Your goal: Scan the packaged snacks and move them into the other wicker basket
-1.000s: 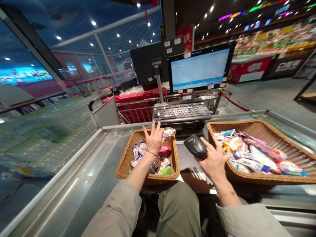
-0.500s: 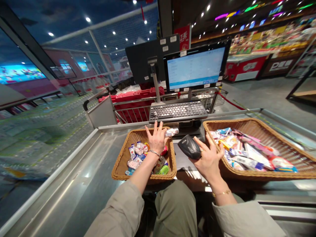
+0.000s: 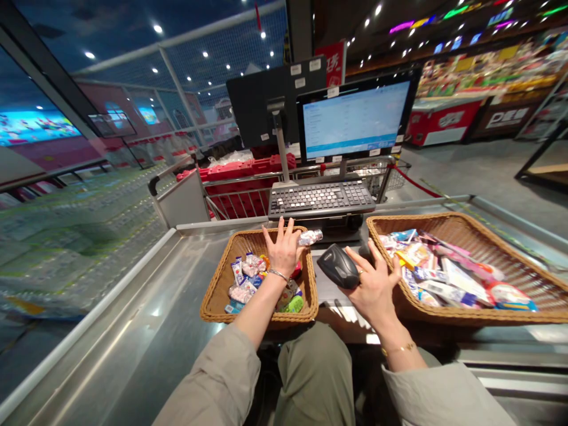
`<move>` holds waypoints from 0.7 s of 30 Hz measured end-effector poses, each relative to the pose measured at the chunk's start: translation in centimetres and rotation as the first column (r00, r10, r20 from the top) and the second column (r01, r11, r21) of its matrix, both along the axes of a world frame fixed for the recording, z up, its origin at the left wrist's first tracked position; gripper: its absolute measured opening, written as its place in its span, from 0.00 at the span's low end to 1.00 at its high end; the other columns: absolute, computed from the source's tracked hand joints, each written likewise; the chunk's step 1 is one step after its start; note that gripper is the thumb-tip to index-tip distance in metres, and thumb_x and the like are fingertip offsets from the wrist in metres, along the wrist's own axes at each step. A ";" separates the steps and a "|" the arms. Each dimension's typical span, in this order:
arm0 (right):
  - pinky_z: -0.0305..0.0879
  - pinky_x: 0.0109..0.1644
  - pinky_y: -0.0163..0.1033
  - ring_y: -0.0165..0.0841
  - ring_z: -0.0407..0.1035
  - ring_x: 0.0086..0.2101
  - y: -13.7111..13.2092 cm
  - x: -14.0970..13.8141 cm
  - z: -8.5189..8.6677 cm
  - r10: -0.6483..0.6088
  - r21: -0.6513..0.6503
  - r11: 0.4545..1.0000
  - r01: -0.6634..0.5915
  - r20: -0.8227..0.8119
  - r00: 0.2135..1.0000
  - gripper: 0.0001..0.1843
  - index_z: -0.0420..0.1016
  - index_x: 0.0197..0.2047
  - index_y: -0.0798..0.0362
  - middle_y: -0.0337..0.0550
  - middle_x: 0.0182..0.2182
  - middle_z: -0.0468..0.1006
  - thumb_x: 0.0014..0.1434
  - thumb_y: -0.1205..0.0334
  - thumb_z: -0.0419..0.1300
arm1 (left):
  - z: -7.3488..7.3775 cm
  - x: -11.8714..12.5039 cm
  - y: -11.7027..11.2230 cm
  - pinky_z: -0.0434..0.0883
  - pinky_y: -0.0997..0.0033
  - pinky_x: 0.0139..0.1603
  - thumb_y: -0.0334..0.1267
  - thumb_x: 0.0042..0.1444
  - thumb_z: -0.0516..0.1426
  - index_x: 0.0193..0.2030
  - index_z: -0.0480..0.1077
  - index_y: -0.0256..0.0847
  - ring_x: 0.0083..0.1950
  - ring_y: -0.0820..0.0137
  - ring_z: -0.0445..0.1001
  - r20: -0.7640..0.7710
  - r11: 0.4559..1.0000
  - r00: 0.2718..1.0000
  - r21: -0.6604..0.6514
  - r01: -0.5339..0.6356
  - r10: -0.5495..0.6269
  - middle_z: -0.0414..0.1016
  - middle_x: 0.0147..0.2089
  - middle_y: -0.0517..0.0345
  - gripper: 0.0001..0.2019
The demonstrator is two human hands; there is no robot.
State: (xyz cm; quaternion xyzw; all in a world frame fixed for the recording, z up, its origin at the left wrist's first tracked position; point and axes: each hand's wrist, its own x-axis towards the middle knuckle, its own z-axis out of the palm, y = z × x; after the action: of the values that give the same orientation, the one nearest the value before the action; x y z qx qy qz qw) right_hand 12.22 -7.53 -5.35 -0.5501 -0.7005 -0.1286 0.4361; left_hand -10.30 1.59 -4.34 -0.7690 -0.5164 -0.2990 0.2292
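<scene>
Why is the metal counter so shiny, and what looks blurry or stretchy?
Head view: pale glare streaks the metal counter, probably from overhead lights; stacked clear packs at left look smeared, the black scanner sharper; the right basket seems stretched sideways, maybe by the lens.

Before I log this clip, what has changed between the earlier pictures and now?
The left hand has shifted slightly right with the small clear container, and the scanner in the right hand slightly left, narrowing the gap between them. Nothing was grabbed or released; the small basket and large basket stayed put.
</scene>
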 end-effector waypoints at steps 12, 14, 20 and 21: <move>0.33 0.71 0.68 0.51 0.58 0.68 -0.1 0.1 0.1 0.036 0.009 0.999 -0.036 0.010 0.999 0.11 0.81 0.41 0.49 0.43 0.52 0.83 0.59 0.63 0.57 | -0.1 0.1 0.0 0.29 0.23 0.73 0.43 0.60 0.64 0.58 0.73 0.43 0.77 0.47 0.51 0.011 1.000 1.000 0.008 0.001 -0.001 0.62 0.72 0.42 0.20; 0.33 0.71 0.67 0.51 0.58 0.68 -0.2 0.0 0.2 0.049 0.015 0.999 -0.049 0.005 0.999 0.11 0.81 0.41 0.48 0.42 0.52 0.83 0.59 0.64 0.57 | -0.2 0.1 0.0 0.29 0.23 0.73 0.43 0.60 0.64 0.59 0.73 0.43 0.77 0.47 0.51 0.014 1.000 1.000 0.005 0.000 0.000 0.62 0.72 0.42 0.20; 0.33 0.71 0.66 0.51 0.58 0.68 -0.3 0.0 0.3 0.065 -0.004 0.998 -0.065 -0.001 0.998 0.10 0.81 0.41 0.48 0.42 0.53 0.82 0.59 0.61 0.59 | -0.2 0.0 0.0 0.30 0.23 0.74 0.44 0.60 0.64 0.59 0.73 0.43 0.77 0.46 0.52 0.012 1.000 1.000 0.001 -0.008 0.008 0.62 0.72 0.42 0.21; 0.33 0.71 0.67 0.51 0.58 0.68 -0.3 0.0 0.3 0.067 -0.006 0.998 -0.067 -0.003 0.998 0.10 0.80 0.41 0.48 0.43 0.53 0.82 0.60 0.60 0.59 | -0.1 0.0 -0.1 0.30 0.23 0.74 0.44 0.60 0.64 0.59 0.73 0.43 0.77 0.46 0.52 0.011 1.000 1.000 0.000 -0.010 0.010 0.62 0.72 0.42 0.21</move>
State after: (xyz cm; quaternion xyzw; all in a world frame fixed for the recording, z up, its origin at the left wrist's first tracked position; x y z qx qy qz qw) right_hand 12.26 -7.84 -5.05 -0.5279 -0.7183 -0.1112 0.4393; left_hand -10.26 1.53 -4.49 -0.7649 -0.5214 -0.3022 0.2276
